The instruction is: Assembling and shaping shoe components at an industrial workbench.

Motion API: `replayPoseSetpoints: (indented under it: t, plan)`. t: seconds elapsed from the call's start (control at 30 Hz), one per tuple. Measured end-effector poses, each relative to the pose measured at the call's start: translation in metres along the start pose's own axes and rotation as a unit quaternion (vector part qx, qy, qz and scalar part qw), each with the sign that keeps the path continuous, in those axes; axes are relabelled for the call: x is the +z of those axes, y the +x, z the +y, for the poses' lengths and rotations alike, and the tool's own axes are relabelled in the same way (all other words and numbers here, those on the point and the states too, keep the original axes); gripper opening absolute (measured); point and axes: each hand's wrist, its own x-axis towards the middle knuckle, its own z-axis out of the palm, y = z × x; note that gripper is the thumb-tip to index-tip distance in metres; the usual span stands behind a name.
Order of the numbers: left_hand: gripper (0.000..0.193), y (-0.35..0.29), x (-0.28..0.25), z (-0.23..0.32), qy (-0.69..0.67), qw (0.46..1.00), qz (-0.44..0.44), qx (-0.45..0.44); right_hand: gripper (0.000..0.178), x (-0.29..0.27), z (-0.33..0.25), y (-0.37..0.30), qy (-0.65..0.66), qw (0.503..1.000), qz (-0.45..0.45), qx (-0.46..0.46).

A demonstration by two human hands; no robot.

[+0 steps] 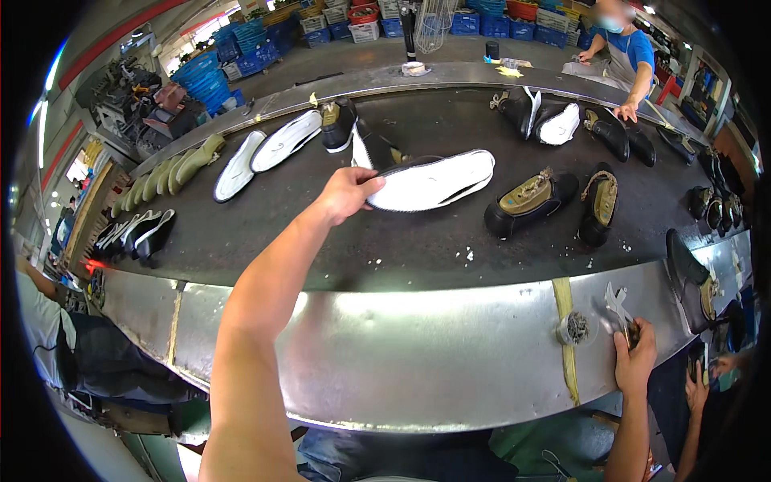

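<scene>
My left hand (345, 195) reaches far over the dark belt and pinches the left end of a shoe sole (434, 183), white on its upturned face with a dark rim. Two similar soles (287, 141) rest farther left. Just behind my left hand, a black shoe (339, 128) stands beside a sole tilted on edge. My right hand (637, 357) is closed round the handles of metal pliers (617, 304), over the steel ledge. Left of the pliers is a small clear cup (575, 329) of tiny metal pieces. Two black shoes on lasts (530, 201) sit right of the held sole.
The steel ledge (385, 353) runs along the belt's near side. Green lasts (173, 170) line the far left. More black shoes (614, 135) are at the right, where a co-worker's hand (627, 110) touches one. Another person's hand (696, 391) is at lower right.
</scene>
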Motion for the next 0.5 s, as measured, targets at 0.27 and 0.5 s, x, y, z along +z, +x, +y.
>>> replayPoseSetpoints:
  t: [0.27, 0.5]
  plan:
    - [0.031, -0.176, -0.098, 0.041, 0.025, 0.992, -0.012, -0.119, 0.041, 0.001, -0.01, -0.003, 0.017, 1.0, -0.017, 0.002]
    - [0.035, -0.338, -0.127, 0.048, 0.014, 0.983, 0.102, -0.151, 0.045, 0.003, 0.011, -0.007, -0.01, 0.999, -0.011, -0.031]
